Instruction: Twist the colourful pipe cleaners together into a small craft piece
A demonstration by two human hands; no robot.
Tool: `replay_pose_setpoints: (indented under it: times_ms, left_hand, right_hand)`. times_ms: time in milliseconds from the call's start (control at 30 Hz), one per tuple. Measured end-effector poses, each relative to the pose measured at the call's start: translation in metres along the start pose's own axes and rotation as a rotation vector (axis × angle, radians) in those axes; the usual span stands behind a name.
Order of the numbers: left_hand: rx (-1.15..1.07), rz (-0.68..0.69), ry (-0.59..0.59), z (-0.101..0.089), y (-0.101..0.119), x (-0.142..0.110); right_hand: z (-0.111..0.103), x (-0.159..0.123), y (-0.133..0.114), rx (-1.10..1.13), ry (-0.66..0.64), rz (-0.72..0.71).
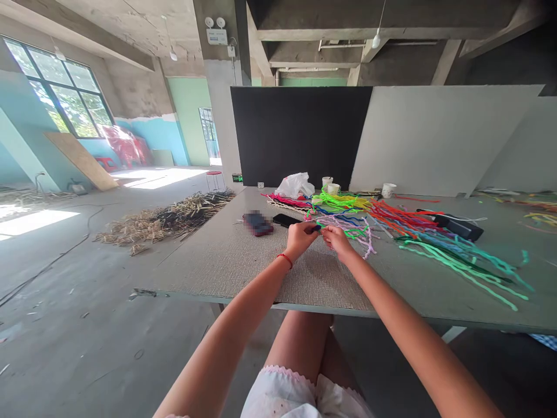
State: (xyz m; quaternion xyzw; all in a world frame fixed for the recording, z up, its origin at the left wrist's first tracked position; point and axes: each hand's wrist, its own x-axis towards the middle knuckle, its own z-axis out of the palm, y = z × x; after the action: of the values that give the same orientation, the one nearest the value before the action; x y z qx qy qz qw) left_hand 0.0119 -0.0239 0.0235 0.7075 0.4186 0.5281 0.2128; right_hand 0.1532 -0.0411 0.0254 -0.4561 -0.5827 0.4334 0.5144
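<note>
My left hand [300,238] is closed in a pinch, with a short dark blue bit [316,229] at its fingertips. Close beside it, my right hand [336,238] pinches at the same spot, where a thin green strand [319,225] shows between the hands. The bit looks like part of a fuzzy craft strand, but fingers hide most of it. Just beyond the hands lie pale pink and lilac twisted fuzzy strands [369,244], mixed with green and blue ones. A black phone [285,220] rests behind my left hand.
Red-orange strands [402,217], mint green strands [474,273] and a black box-like object [459,226] lie to the right. Paper cups [389,190] and a white plastic bag [296,186] stand along the back. Another phone-like object [257,223] sits left on the table [209,261].
</note>
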Motion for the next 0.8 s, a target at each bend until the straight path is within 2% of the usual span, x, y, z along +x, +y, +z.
replay_pose_setpoints:
  times_ms: [67, 133, 200, 267, 300, 367, 433, 500, 567, 667, 733, 800]
  left_hand:
    - [0.189, 0.139, 0.008, 0.000, 0.003, -0.002]
    - [0.318, 0.307, -0.047, -0.001, 0.004, -0.004]
    - [0.383, 0.451, -0.117, -0.001, 0.005, -0.004]
    - [0.386, 0.497, -0.145, -0.002, 0.005, -0.005]
    - [0.367, 0.476, -0.136, -0.002, 0.005, -0.004]
    - [0.284, 0.351, -0.093, -0.001, 0.003, -0.004]
    - [0.153, 0.175, -0.079, 0.000, -0.001, -0.002]
    - [-0.014, 0.012, -0.134, 0.001, -0.008, 0.000]
    - [-0.193, -0.117, -0.220, 0.003, -0.015, 0.002]
    - [-0.389, -0.270, -0.328, 0.005, -0.021, 0.003]
    - [-0.452, -0.326, -0.396, 0.004, -0.021, 0.003]
    - [-0.483, -0.344, -0.443, 0.002, -0.020, 0.003]
  right_hand:
    - [-0.003, -0.001, -0.002, 0.221, -0.079, 0.161]
    - [-0.009, -0.001, -0.004, 0.353, -0.181, 0.271]
    - [-0.014, 0.000, -0.005, 0.399, -0.248, 0.311]
    - [-0.017, 0.000, -0.004, 0.366, -0.249, 0.292]
    - [-0.017, -0.001, -0.004, 0.317, -0.221, 0.260]
    - [-0.014, -0.002, -0.003, 0.132, -0.111, 0.137]
    - [-0.009, -0.005, -0.002, -0.174, 0.040, -0.071]
    - [-0.006, -0.007, 0.000, -0.524, 0.131, -0.273]
    - [-0.005, -0.009, 0.001, -0.806, 0.127, -0.394]
    - [-0.009, -0.011, 0.002, -1.043, 0.053, -0.468]
    - [-0.012, -0.010, 0.004, -1.094, 0.001, -0.497]
    - [-0.015, -0.007, 0.006, -1.042, -0.038, -0.475]
